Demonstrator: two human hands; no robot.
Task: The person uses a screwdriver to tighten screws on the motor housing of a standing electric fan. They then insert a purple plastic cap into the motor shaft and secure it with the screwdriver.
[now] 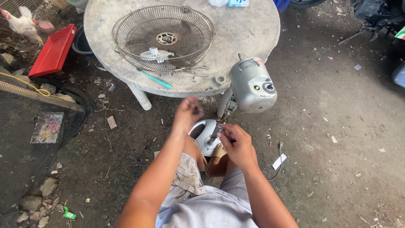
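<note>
The right hand (237,145) grips the fan's upright pole (215,131), the motor housing (252,85) just above; the left hand (187,113), beside the pole, pinches something small, too blurred to name.

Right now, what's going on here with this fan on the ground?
A seated person is working on a taken-apart grey electric stand fan. The right hand grips the metal neck pole just below the grey motor housing; the left hand is raised beside it, pinching something too small to tell. The round wire fan guard lies on the round grey table behind.
</note>
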